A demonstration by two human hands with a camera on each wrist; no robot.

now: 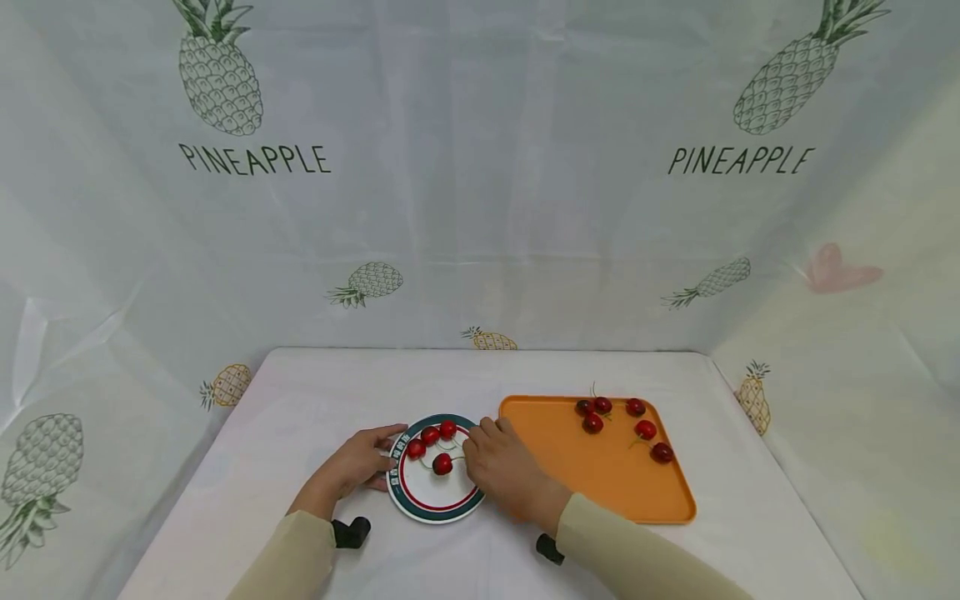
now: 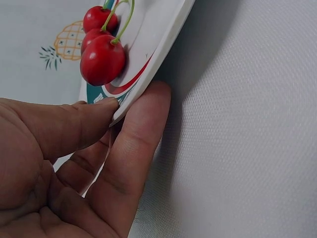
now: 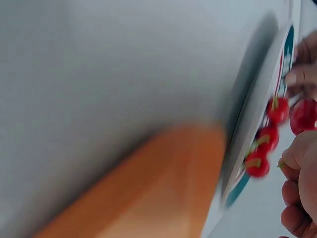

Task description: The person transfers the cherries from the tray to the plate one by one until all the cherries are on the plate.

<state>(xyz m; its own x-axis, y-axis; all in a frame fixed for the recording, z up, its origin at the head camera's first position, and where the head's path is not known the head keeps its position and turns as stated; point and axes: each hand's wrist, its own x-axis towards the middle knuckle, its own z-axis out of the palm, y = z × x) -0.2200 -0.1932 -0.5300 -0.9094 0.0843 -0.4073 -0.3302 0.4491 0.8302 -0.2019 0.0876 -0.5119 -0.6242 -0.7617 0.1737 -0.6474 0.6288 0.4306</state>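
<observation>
My left hand [image 1: 354,465] pinches the left rim of a white plate [image 1: 450,497] with a teal border and a red ring. In the left wrist view the thumb lies on top of the rim and a finger underneath. Three red cherries [image 2: 103,60] with green stems sit together on the plate. Over its right side, my right hand [image 1: 504,467] pinches a darker red cherry [image 1: 442,464] by its stem. That cherry hangs in front of the fingertips in the right wrist view, close to the three others.
Right of the plate, an orange tray [image 1: 577,467] holds several dark red cherries [image 1: 592,423] along its far and right sides. Its left edge comes close to the plate. A white cloth [image 1: 315,392] covers the table, with a pineapple-print curtain [image 1: 465,208] behind.
</observation>
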